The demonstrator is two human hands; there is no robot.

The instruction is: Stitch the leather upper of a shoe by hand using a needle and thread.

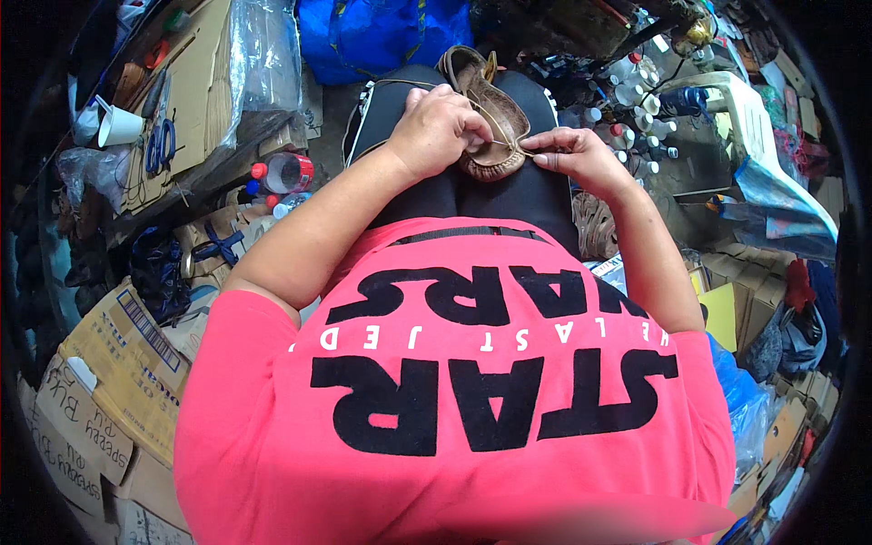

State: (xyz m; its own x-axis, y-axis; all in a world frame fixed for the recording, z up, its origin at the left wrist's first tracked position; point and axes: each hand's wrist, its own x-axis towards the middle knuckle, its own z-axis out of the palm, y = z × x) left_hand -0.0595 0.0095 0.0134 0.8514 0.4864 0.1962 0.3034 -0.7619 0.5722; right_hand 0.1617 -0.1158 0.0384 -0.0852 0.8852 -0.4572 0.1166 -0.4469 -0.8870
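Observation:
A brown moccasin-style shoe lies on my lap between my thighs, its gathered, stitched toe toward me. My left hand is closed over the shoe's left side, fingers curled in a pinch on a thin tan cord. That cord runs across the shoe opening to the right edge. There my right hand pinches with thumb and forefinger, at the rim by the toe seam, where the cord meets the leather. Whether a needle is in either hand is too small to tell. More cord loops over my left thigh.
A blue bag stands beyond my knees. Several plastic bottles crowd the floor at right, beside a white plastic chair. At left are blue-handled scissors on cardboard, a white cup, a red-capped bottle and cardboard boxes.

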